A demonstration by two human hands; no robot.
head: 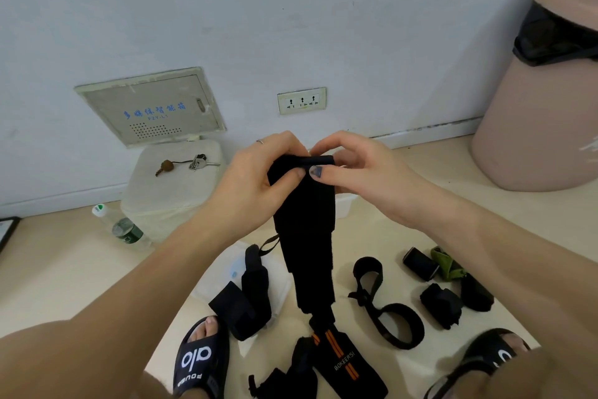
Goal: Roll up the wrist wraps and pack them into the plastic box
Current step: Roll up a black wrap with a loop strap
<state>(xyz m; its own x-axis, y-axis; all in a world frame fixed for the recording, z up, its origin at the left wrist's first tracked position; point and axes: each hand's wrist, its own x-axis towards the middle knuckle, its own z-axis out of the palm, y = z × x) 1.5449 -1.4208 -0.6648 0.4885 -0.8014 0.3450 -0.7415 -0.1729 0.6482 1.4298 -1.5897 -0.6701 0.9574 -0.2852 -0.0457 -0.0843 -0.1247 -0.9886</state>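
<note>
Black woven fabric, the wrist wrap (304,220) is hanging lengthwise from chest height toward the floor, long axis near vertical. It looks soft, light and limp, so its top edge is the sensible hold; left hand (259,178) and right hand (352,172) are pinching that started roll between thumbs and curled fingers.

wrist wrap (304,214): matt black cloth | floor (58,262): smooth, glossy | keys (199,162): shiny metal

We count two hands (259,178), two black slides (200,360), one plastic bottle (121,225), one bunch of keys (199,162), one wall socket (301,101), one pink bin (547,107), and roughly eight wraps and straps (304,224).
</note>
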